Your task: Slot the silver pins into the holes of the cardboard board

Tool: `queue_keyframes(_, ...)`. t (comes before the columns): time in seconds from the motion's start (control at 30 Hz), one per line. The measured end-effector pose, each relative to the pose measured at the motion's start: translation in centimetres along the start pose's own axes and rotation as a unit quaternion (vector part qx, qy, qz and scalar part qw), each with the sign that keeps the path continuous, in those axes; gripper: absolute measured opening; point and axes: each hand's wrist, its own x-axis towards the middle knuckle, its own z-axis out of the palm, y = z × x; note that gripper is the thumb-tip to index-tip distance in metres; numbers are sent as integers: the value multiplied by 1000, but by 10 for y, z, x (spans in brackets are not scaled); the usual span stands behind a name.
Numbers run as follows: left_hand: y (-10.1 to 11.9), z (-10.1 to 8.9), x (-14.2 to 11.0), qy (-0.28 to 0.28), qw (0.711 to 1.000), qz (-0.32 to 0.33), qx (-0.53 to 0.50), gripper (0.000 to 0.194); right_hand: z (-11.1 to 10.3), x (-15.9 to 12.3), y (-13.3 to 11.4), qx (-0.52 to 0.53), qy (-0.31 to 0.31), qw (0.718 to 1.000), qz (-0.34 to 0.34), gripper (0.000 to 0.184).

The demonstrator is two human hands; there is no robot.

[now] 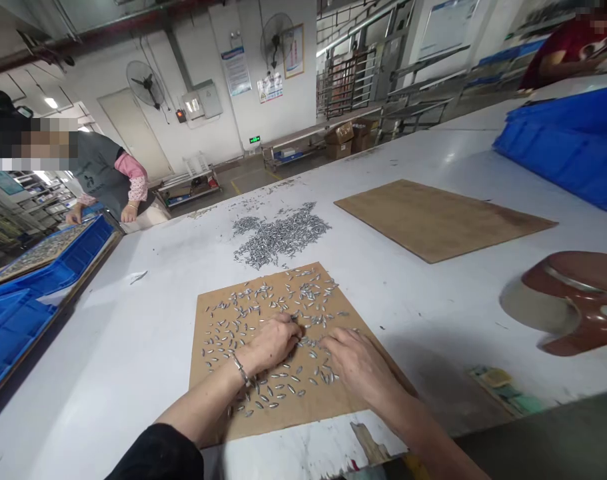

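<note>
A brown board (303, 407) lies on the white table in front of me, with many small silver spindle-shaped pieces (266, 392) spread over it. Above the middle of the board, my left hand (272, 341) has its fingers curled together, a bracelet on its wrist. My right hand (356, 363) is close by, over the board's right side, its fingers bent and pressed together among the pieces. The fingertips hide whatever either hand pinches. Beyond the board's far edge lies a loose heap of the same silver pieces (283, 235).
Another brown board (443, 217) rests on the white table (133, 340) at the right. Nearby are a brown plastic stool (583, 293) and a blue crate (563, 147). Blue trays (78, 257) line the left edge, where a co-worker (103, 167) stands. Another person (573, 53) is at far right.
</note>
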Motion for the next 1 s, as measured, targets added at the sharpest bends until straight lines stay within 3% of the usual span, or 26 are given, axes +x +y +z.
queue_keyframes(0.13, 4, 0, 10, -17, 999, -20, 29, 20, -2, 14, -2, -8, -5, 1000, -1, 34)
queue_keyframes(0.27, 1, -6, 14, 57, 993, -85, 53, 22, -9, 18, 2, -12, 27, 999, 24, 31)
queue_keyframes(0.37, 0, -13, 10, 82, 991, -99, 38, 22, -12, 13, -4, 11, -15, 1000, 13, 33)
queue_keyframes(0.53, 8, -15, 3, -16, 999, -47, -10, 20, -15, 15, -23, -4, -69, 997, 27, 32)
queue_keyframes(0.8, 21, -17, 8, -101, 989, -25, 102, 20, -13, 24, -21, -15, -87, 996, 21, 25)
queue_keyframes(1.0, 17, -17, 8, -112, 987, 8, 116, 17, -3, 11, -25, -31, -14, 998, -56, 20)
